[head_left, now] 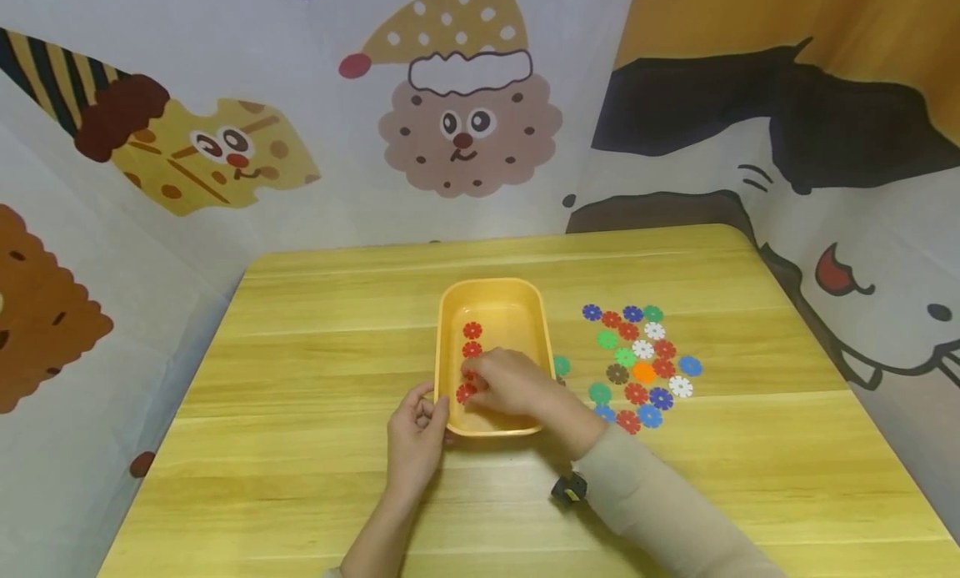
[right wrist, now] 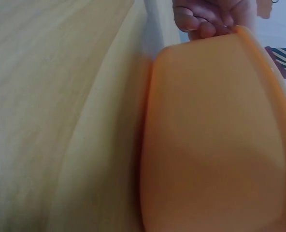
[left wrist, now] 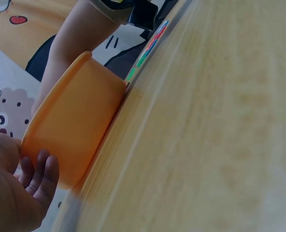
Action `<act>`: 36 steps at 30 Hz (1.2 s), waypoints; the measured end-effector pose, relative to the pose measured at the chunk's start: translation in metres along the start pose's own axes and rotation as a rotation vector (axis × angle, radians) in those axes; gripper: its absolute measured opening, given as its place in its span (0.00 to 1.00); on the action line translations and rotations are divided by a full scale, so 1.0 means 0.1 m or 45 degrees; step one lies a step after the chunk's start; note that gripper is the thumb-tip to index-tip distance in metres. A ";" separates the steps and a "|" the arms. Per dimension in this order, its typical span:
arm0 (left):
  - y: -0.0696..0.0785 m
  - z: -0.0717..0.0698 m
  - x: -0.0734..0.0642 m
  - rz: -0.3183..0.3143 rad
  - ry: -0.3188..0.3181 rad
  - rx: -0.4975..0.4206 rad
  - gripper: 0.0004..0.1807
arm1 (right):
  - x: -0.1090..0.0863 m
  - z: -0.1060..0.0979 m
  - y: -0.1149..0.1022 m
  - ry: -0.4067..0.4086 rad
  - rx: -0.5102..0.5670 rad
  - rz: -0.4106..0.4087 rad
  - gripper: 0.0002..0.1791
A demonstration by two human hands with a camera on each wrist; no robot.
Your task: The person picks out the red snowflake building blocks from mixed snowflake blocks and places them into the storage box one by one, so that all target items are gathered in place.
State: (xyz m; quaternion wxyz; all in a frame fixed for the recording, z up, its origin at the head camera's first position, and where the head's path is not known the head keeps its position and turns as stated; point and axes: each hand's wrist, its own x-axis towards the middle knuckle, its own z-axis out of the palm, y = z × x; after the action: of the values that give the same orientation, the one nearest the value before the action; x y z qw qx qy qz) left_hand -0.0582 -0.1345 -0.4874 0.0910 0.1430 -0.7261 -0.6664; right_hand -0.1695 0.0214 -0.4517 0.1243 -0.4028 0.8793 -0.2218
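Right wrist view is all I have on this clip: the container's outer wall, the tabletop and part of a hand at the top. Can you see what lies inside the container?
Observer: Yes, the head view shows red pieces in a rough line along the left side of the container.
Reviewer: Where is the right hand? It is out of my picture.
Observer: The right hand reaches into the container, its fingers at the nearer red pieces; whether they pinch one, I cannot tell.
Reviewer: Are any pieces outside?
Observer: Yes, loose pieces in blue, green, white, red and other colours lie on the table to the right of the container.
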 end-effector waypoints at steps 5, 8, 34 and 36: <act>0.07 0.01 -0.01 -0.024 -0.003 0.010 0.17 | -0.08 -0.07 0.02 0.118 0.089 0.002 0.18; 0.20 0.01 -0.05 -0.027 -0.007 0.023 0.17 | -0.15 -0.11 0.04 0.202 0.098 -0.036 0.19; 0.04 -0.01 -0.02 -0.019 0.011 0.043 0.17 | -0.72 -0.35 0.55 0.594 0.240 -0.022 0.16; 0.04 0.00 -0.02 -0.011 0.005 0.044 0.17 | -0.77 -0.34 0.59 0.599 0.245 -0.023 0.16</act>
State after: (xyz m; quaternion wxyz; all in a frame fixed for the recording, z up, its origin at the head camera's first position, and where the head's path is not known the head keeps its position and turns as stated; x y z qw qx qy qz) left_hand -0.0565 -0.1339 -0.4834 0.0869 0.1489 -0.7367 -0.6538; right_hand -0.1718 0.1242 -0.4481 -0.0479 -0.3343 0.8552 -0.3932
